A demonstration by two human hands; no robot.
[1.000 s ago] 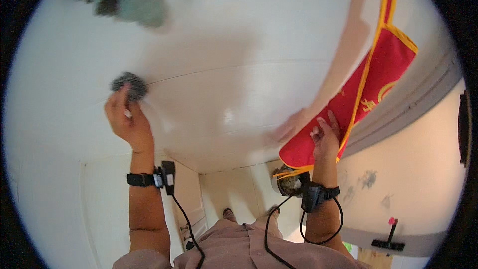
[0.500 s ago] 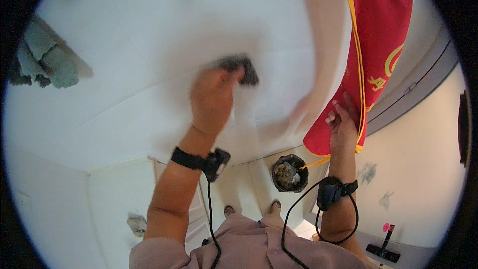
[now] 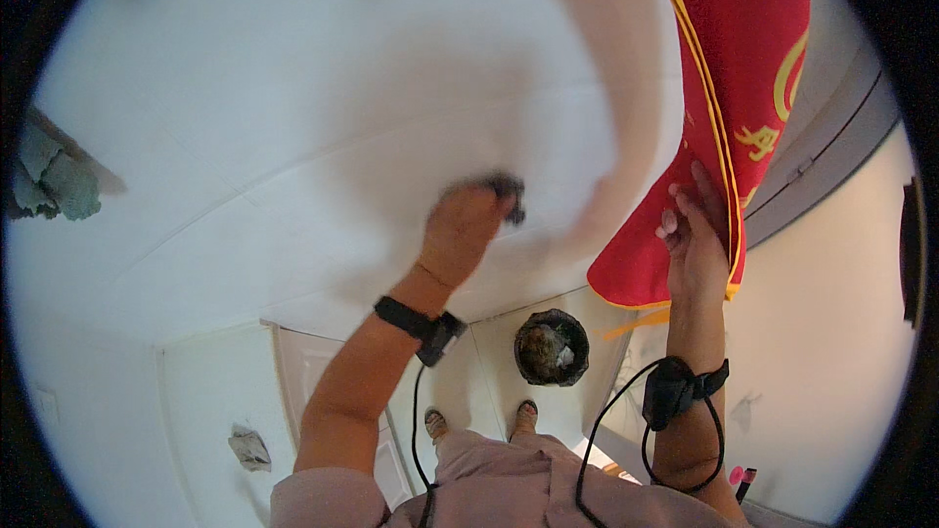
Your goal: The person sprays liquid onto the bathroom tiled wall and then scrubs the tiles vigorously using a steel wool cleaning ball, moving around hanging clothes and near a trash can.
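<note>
My left hand (image 3: pixel 462 237) is closed around a small dark pad (image 3: pixel 505 198), blurred by motion, at the white wall surface (image 3: pixel 293 156). Its exact kind does not show. On the right, a red cloth (image 3: pixel 729 68) with yellow trim and yellow markings hangs down. My right hand (image 3: pixel 698 244) reaches into its fold with fingers stretched out and apart, touching the fabric. One yellow-trimmed edge covers part of this hand. A yellow tie (image 3: pixel 636 323) dangles below the cloth.
A dark-lined bin (image 3: pixel 552 347) with rubbish stands on the floor ahead of my feet. A grey-green rag (image 3: pixel 61 176) hangs at the far left. White panels (image 3: pixel 225 381) stand at the lower left, and a grey-edged door frame (image 3: pixel 822 171) is on the right.
My left hand has moved down and right across the wall with the dark pad. My right hand and the red cloth's upper part have shifted slightly right.
</note>
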